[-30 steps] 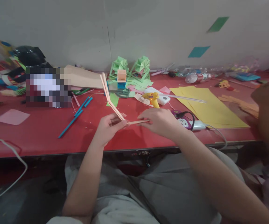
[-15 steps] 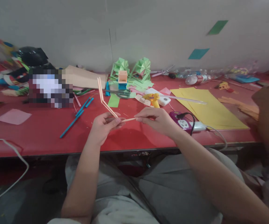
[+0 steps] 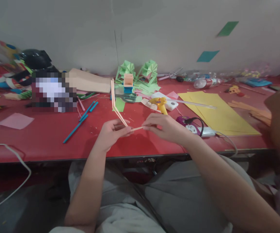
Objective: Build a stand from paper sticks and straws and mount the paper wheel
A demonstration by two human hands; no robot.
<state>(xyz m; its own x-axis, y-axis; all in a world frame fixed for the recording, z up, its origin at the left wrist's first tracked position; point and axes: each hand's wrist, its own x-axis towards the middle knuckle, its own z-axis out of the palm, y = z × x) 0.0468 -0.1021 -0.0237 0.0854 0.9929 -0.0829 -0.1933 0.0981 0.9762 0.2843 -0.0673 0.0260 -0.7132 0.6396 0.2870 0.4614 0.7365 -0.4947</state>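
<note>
The red table [image 3: 45, 147] bears two green wheels [image 3: 150, 69] near its back edge; left hand [image 3: 111, 132] and right hand [image 3: 163, 127] pinch one peach strip [image 3: 114, 107], long axis bent, free end pointing backward.

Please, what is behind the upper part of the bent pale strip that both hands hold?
Behind the strip show one end of a tan sheet, a small blue piece and the red table. The strip partly covers the blue piece, so its full shape cannot be seen.

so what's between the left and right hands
In the head view, a thin pale-orange strip spans the gap from the left hand to the right hand, above the red tabletop.
</note>
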